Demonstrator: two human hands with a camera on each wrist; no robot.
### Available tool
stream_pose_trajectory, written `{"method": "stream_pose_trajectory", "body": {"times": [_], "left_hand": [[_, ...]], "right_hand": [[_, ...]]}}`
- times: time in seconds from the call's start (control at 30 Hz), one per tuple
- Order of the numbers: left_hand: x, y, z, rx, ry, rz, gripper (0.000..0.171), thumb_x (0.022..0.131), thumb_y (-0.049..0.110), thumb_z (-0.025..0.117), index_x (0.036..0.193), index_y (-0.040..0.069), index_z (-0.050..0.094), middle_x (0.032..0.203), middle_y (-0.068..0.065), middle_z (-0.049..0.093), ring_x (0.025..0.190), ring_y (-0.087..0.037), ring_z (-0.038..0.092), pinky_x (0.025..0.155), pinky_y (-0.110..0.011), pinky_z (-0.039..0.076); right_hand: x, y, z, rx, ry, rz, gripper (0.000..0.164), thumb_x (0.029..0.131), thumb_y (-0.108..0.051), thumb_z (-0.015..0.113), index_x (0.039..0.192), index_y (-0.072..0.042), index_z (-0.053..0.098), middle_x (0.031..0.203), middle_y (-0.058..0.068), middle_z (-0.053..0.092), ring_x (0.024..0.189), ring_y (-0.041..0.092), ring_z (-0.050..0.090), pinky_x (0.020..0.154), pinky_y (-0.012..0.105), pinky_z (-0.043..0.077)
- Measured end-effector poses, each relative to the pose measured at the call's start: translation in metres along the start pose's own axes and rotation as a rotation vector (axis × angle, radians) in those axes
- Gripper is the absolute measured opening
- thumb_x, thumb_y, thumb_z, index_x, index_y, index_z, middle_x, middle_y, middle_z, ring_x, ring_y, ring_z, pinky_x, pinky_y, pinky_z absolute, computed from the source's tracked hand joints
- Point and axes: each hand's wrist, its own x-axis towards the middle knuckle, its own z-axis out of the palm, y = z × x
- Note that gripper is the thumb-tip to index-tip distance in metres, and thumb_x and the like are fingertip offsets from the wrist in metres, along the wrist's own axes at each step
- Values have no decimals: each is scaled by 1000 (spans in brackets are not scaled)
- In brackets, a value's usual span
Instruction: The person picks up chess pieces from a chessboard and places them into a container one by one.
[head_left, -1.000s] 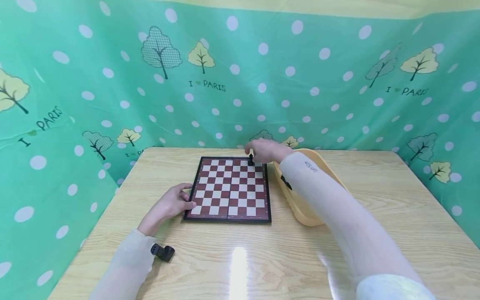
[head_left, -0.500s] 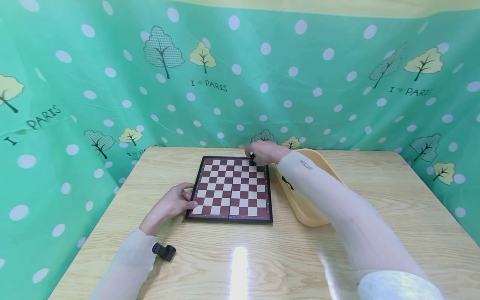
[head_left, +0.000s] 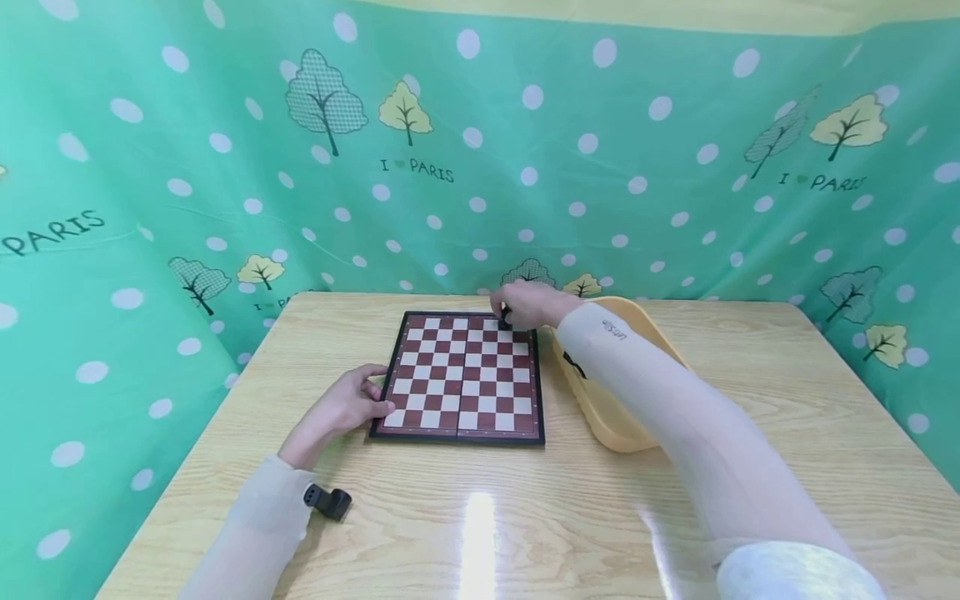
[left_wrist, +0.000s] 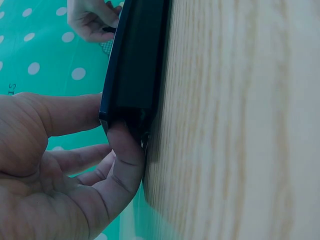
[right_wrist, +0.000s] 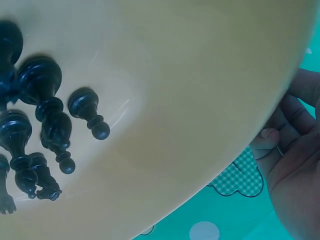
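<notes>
A brown and white folding chessboard [head_left: 442,375] lies flat on the table in the head view. My left hand [head_left: 347,404] grips its left edge; the left wrist view has the thumb on top and a bent finger against the board's dark side [left_wrist: 137,65]. At the far right corner of the board, my right hand [head_left: 527,304] pinches a black chess piece [head_left: 505,321], mostly hidden by the fingers. Its kind cannot be told. In the right wrist view the tray wall covers part of that hand [right_wrist: 295,165], and the piece is out of sight.
A yellow plastic tray [head_left: 611,429] stands right of the board, beneath my right forearm. Several black chess pieces [right_wrist: 42,85] lie inside it. A green dotted curtain [head_left: 450,208] hangs behind the wooden table [head_left: 405,517].
My right fingers have closed in around the black chess piece, which showed more plainly a second ago. The left hand keeps its place on the board's edge. The head view has shifted slightly.
</notes>
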Motion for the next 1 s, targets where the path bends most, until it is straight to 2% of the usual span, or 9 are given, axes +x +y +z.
{"method": "stream_pose_trajectory", "body": {"times": [0.37, 0.8, 1.0], "left_hand": [[0, -1, -1, 5, -1, -1, 72, 80, 0, 72, 142, -2, 37, 90, -12, 54, 74, -21, 53, 62, -32, 46], [0, -1, -3, -7, -16, 7, 73, 80, 1, 73, 143, -3, 36, 90, -12, 54, 74, -20, 53, 62, -32, 47], [-1, -1, -3, 10, -17, 26, 74, 79, 2, 74, 142, -5, 36, 90, -12, 55, 74, -20, 52, 63, -32, 44]], "right_hand": [[-1, -1, 1, -8, -4, 12, 17, 92, -11, 61, 107, -19, 64, 112, 1, 60, 88, 17, 56, 72, 32, 49], [-7, -1, -3, 33, 46, -15, 18, 92, -7, 60, 108, -14, 65, 103, 6, 62, 78, 20, 56, 65, 34, 47], [-15, -4, -7, 61, 35, -26, 20, 92, -8, 61, 111, -14, 64, 104, 7, 63, 80, 20, 56, 67, 34, 48]]}}
